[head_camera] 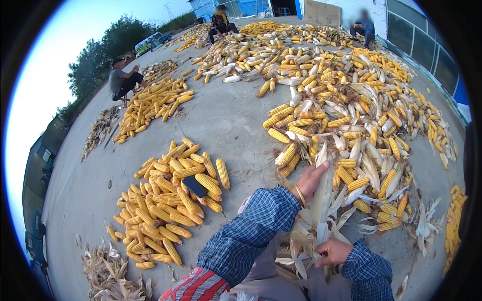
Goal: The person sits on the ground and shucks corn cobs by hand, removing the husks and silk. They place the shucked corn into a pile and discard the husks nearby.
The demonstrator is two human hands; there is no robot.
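A corn ear in its pale husk [322,195] stands between my two hands, its tip pointing away from me. My left hand [309,181], with a bangle at the wrist, is closed around its upper part. Lower down, my right hand [331,253] pinches husk leaves near the base, where several strips spread outward. Beyond and to the right lies a large heap of partly husked corn ears [346,163]. To the left is a pile of bare yellow corn ears [158,210] with a dark smartphone [194,186] lying on it.
Loose husks [109,272] lie at the lower left. Another bare corn pile [147,103] is farther off, beside a seated person [122,79]. Two more people sit at the far heap, one centre [220,24], one right [364,30]. Concrete ground [226,116] shows between piles.
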